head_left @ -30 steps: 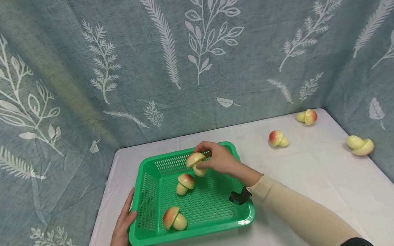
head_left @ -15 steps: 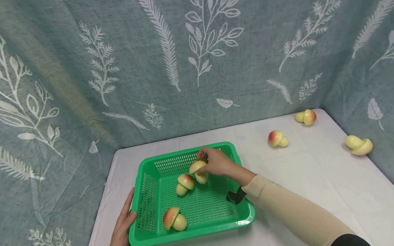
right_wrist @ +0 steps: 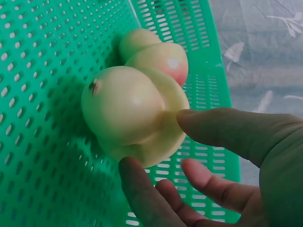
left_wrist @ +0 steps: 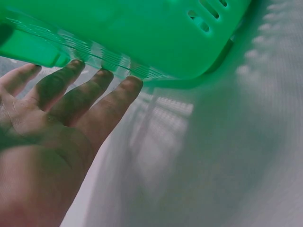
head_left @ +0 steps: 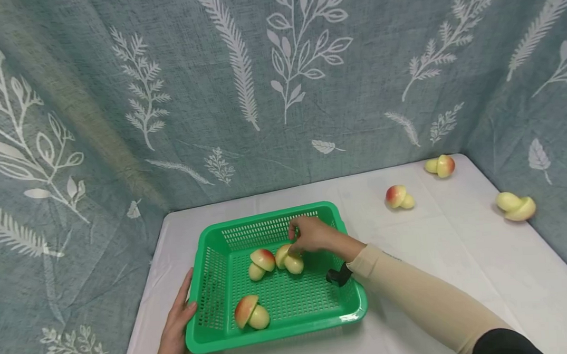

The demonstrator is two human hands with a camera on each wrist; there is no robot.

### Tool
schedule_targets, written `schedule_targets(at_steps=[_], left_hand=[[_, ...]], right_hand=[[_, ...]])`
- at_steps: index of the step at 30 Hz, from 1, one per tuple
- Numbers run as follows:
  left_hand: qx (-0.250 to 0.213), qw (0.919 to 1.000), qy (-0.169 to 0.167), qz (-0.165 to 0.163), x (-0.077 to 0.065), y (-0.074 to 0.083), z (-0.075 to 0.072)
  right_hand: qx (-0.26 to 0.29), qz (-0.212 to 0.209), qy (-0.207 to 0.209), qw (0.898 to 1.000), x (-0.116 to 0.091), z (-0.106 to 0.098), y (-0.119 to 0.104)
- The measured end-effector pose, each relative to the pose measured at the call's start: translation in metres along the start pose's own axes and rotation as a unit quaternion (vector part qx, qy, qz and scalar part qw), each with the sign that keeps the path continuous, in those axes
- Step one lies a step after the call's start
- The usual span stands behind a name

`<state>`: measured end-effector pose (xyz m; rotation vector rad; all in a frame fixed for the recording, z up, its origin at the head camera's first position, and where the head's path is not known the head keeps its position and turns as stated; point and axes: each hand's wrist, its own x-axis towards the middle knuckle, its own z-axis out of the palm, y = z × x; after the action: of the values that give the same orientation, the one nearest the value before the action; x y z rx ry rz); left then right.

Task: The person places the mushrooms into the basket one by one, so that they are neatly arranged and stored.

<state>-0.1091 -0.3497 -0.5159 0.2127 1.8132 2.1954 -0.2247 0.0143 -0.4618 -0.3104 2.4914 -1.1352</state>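
Head view: model mushroom (head_left: 293,263) down at floor of green basket (head_left: 281,333), just beside second model mushroom (head_left: 262,262). Right hand (head_left: 314,233): thumb on cap, index at rim, other fingers off; light pinch or loosened, cannot tell. Left hand (head_left: 176,324) relaxed, fingers spread against basket side. Mushroom probably light, stiff; glossy skin likely slick, rounded form may roll. Best hold: thumb and fingertips at neck, under cap rim; gentle squeeze should do.

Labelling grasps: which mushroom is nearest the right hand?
The rightmost mushroom in the green basket, by the right hand. The mushroom beside it and the front mushroom lie farther left; the other three mushrooms are outside.
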Motion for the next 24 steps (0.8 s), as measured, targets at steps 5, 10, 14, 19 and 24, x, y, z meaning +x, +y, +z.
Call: schedule_targets(at_steps=[5, 10, 14, 19, 24], left_hand=[[0.003, 1.0, -0.001, 0.006, 0.001, 0.001, 0.0], [0.008, 0.9998, 0.01, 0.013, 0.003, 0.001, 0.0], [0.009, 0.9997, 0.013, 0.019, 0.004, 0.001, 0.001], [0.006, 0.9998, 0.008, 0.019, 0.002, 0.0, 0.0], [-0.001, 0.9999, 0.006, 0.013, 0.001, 0.0, 0.0]], right_hand=[[0.004, -0.002, -0.005, 1.0, 0.0, -0.002, 0.0], [0.013, -0.013, -0.007, 1.0, -0.001, -0.007, -0.003], [0.027, -0.007, -0.012, 1.0, -0.002, -0.009, -0.004], [0.021, -0.013, 0.002, 1.0, -0.008, -0.011, -0.005], [-0.011, -0.046, 0.03, 0.998, -0.017, -0.021, -0.006]])
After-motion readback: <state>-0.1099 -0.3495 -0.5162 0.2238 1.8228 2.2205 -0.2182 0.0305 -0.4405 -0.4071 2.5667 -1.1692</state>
